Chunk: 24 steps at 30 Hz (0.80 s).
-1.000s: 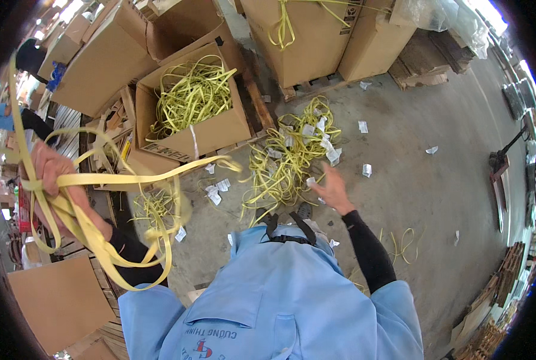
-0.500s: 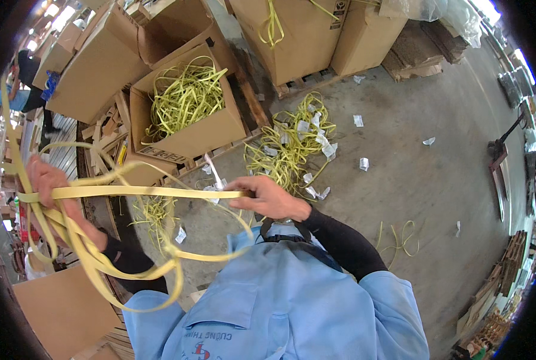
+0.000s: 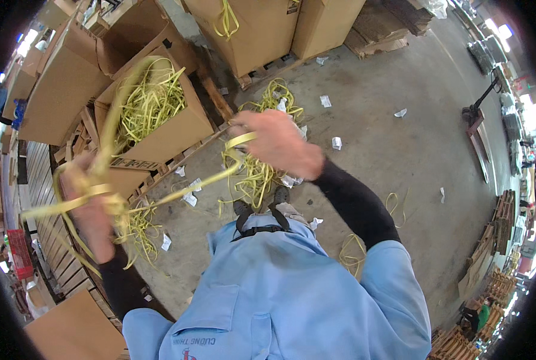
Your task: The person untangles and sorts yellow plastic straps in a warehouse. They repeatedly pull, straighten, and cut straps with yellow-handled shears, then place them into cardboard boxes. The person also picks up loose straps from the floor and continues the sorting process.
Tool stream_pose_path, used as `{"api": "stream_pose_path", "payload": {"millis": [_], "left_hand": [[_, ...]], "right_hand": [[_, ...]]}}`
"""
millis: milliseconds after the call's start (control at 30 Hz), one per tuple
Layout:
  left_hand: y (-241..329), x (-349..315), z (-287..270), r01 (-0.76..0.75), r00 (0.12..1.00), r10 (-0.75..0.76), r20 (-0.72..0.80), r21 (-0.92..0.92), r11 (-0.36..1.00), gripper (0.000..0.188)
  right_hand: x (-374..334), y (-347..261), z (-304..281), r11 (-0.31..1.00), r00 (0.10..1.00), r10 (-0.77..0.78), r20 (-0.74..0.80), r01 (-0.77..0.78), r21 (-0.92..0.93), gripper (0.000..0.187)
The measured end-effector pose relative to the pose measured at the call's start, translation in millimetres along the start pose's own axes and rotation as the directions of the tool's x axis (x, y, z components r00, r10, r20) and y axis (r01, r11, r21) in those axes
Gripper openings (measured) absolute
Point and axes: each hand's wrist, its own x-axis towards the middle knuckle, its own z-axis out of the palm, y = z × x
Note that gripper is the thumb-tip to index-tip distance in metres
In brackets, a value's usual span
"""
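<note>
A bunch of yellow plastic strapping [image 3: 118, 207] is gripped in my left hand [image 3: 94, 225], blurred by motion, with loops and loose ends sticking out on several sides. One length of strap runs slack from the bunch across to my right hand [image 3: 286, 144], whose fingers are closed on it. My right hand hovers over a tangled heap of yellow strapping [image 3: 253, 183] on the floor. Beyond my left hand, an open cardboard box [image 3: 184, 129] is filled with more yellow strapping [image 3: 154, 108]. A raised blurred strap partly covers that box.
Crumpled white paper slips [image 3: 336, 143] lie scattered over the concrete floor. Tall cartons [image 3: 256, 36] stand on a pallet ahead. A slatted conveyor [image 3: 37, 186] runs along the left, with a cardboard sheet [image 3: 76, 327] near it. A pallet jack [image 3: 477, 129] is at the right.
My right hand has moved forward and right, drawing its strap away from the bunch. The white slip near its fingers is no longer seen there. My view has shifted to the right.
</note>
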Motion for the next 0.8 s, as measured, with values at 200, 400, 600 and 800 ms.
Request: {"api": "stream_pose_path", "payload": {"millis": [200, 400, 600, 800], "left_hand": [[67, -23, 130, 0.217, 0.928, -0.070, 0.366, -0.376, 0.901, 0.053], [-28, -42, 100, 0.598, 0.800, -0.112, 0.589, -0.797, 0.083, 0.047], [-170, -23, -136, -0.070, 0.731, -0.382, -0.566, -0.619, 0.783, 0.045], [-85, -32, 25, 0.074, 0.973, -0.098, -0.207, -0.122, 0.990, 0.042]], "right_hand": [[51, -86, 16, 0.994, 0.998, -0.057, -0.018, 0.055, -0.093, 0.019], [37, -20, 11, 0.989, 0.969, -0.083, -0.234, 0.110, 0.102, 0.033], [-51, 117, -72, 0.826, 0.710, 0.536, -0.457, -0.552, 0.113, 0.022], [-46, 49, -6, 0.957, 0.962, 0.271, -0.034, -0.273, -0.097, 0.023]]}}
